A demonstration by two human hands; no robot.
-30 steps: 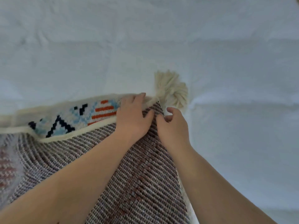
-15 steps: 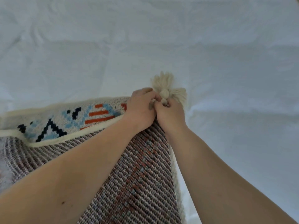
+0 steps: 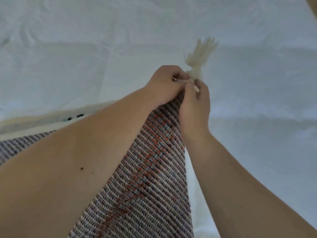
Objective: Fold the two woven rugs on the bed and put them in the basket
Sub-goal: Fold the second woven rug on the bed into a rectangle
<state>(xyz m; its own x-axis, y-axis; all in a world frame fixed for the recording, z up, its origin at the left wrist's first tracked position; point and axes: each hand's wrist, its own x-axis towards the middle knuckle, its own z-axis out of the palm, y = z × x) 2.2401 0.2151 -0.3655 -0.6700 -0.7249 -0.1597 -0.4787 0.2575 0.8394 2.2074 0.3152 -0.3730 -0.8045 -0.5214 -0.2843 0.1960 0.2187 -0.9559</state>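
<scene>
Coarse matt woven rug (image 3: 151,169), fluffy yarn tassel (image 3: 199,57), smooth white bedsheet (image 3: 85,48).

Woven rug (image 3: 151,169) spreads across the lower left and centre of frame, striped reverse side up, its cream tasselled corner (image 3: 199,57) raised at upper centre.

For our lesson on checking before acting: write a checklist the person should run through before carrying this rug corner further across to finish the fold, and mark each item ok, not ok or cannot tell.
1. Left hand pinches the rug corner: ok.
2. Right hand grips the same corner: ok.
3. Tassel free of the fingers and pointing away: ok.
4. Bed sheet ahead bare where the corner would land: ok.
5. Lifted corner lined up with the edge below: cannot tell, the forearms hide it.
6. Basket within reach, second rug ready: cannot tell, neither is in view.
</scene>
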